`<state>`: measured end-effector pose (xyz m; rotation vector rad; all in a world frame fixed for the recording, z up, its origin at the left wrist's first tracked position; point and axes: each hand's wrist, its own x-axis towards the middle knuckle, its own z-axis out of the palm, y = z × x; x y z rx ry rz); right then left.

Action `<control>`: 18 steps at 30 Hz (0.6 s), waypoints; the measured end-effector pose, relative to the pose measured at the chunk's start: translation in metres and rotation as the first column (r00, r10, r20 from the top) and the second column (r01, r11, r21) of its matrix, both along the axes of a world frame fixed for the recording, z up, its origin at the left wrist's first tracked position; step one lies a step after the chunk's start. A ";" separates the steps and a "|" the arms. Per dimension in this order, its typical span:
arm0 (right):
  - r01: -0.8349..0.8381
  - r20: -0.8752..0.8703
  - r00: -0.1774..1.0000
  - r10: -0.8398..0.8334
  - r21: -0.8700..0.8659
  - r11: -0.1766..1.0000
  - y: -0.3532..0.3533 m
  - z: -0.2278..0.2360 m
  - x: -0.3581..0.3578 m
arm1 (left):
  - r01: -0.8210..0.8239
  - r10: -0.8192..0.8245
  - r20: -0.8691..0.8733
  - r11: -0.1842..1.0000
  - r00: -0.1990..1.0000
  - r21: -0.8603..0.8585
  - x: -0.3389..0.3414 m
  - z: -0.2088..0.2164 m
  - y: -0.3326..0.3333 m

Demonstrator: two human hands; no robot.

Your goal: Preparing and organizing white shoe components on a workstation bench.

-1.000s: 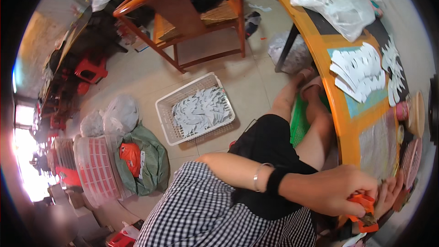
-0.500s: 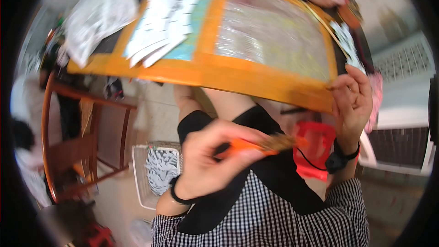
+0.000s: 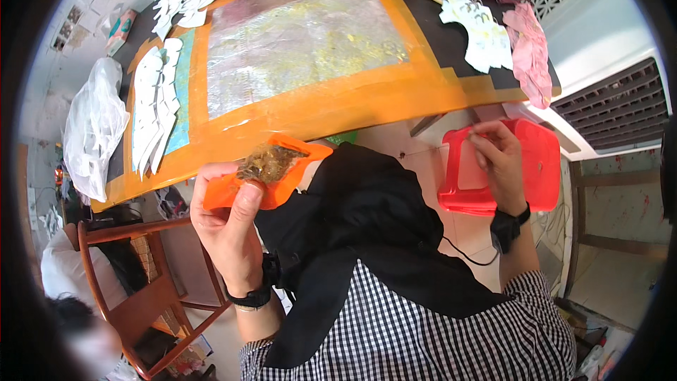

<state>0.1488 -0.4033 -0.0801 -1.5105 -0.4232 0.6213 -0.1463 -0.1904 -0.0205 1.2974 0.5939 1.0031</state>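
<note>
My left grip [image 3: 229,236] pinches an orange wrapper [image 3: 283,193] with a brown clump [image 3: 271,163], by the near edge of the bench [image 3: 317,118]. My right grip [image 3: 502,162] is over a red stool [image 3: 541,166]; I can't tell if its fingertips touch.

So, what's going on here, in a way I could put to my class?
A person at a table holds an orange packet, with brown stuff showing, in the left hand. The right hand is raised apart from it, and whether it pinches anything small is unclear. White cut pieces lie on the table, and a pink cloth lies at its right end.
</note>
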 end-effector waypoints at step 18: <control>-0.352 0.145 0.907 0.395 -0.251 0.902 0.125 -0.130 0.070 | -0.100 0.096 -0.058 0.993 0.994 -0.067 0.006 0.002 -0.004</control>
